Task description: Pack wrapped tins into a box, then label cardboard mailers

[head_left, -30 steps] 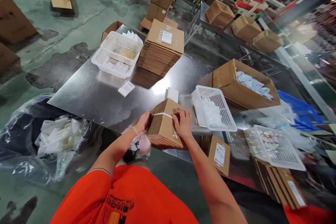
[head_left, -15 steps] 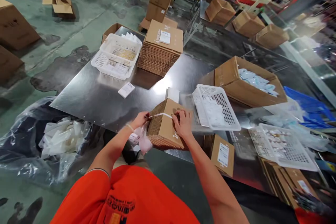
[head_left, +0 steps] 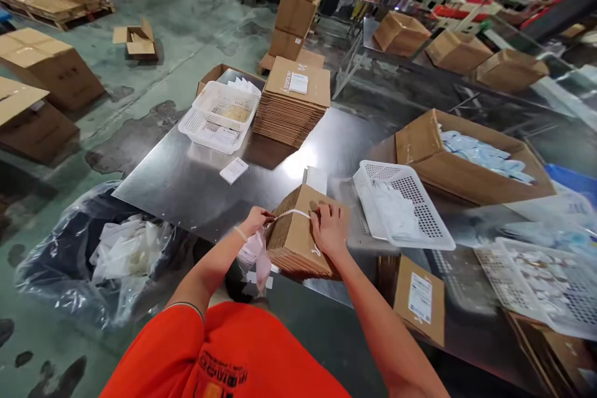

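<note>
A thick stack of folded brown cardboard [head_left: 298, 242] stands at the table's near edge, with a white strap [head_left: 295, 212] running across its top left edge. My left hand [head_left: 258, 219] pinches the strap's left end beside the stack. My right hand [head_left: 330, 228] lies over the top cardboard face, its fingers curled at the strap's right end; the fingertips are partly hidden. A pinkish translucent plastic bag [head_left: 256, 255] hangs just below my left hand, against the stack's left side. Behind the stack a white card-like piece [head_left: 316, 179] shows.
The metal table [head_left: 186, 183] bears a taller cardboard stack [head_left: 291, 109], white baskets [head_left: 368, 199], a small white pad [head_left: 234, 170] and an open carton [head_left: 420, 146] of bluish packets. A labelled cardboard bundle [head_left: 422, 298] is at right. A plastic-lined bin [head_left: 51, 261] stands at left.
The camera view has shifted, so the table and everything on it sit lower and farther right. Both hands stay at the strap; my right hand lies a little flatter on the cardboard.
</note>
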Demonstrator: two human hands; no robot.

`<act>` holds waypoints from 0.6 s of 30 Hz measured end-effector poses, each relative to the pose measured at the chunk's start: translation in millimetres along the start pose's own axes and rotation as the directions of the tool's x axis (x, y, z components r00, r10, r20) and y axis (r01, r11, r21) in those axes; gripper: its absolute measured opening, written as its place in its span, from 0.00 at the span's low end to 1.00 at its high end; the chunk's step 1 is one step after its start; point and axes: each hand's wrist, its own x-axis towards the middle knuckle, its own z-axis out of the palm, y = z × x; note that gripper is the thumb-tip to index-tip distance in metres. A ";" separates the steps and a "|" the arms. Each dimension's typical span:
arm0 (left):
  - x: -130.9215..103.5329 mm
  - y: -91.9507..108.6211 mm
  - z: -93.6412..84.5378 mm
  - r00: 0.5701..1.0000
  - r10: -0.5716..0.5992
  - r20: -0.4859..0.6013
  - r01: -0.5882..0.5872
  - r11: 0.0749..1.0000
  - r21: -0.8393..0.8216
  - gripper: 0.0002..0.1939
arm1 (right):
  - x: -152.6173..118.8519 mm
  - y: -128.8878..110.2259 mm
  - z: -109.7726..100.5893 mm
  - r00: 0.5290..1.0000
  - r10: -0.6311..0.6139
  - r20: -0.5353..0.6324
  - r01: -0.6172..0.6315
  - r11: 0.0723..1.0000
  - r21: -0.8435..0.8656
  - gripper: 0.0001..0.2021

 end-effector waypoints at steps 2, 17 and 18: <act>-4.9 6.5 -4.3 0.999 0.014 -0.033 -0.017 0.996 -0.087 0.07 | 0.3 -2.3 0.5 1.000 0.007 -0.004 -0.007 1.000 -0.010 0.12; -79.3 58.6 -68.2 0.967 0.144 -0.209 -0.210 0.915 -0.344 0.19 | 10.3 45.6 -54.8 0.817 -0.423 0.392 0.147 0.810 0.568 0.24; -85.8 51.3 -64.8 0.961 0.155 -0.229 -0.218 0.932 -0.289 0.19 | 10.7 54.3 -60.7 0.794 -0.424 0.437 0.111 0.806 0.581 0.24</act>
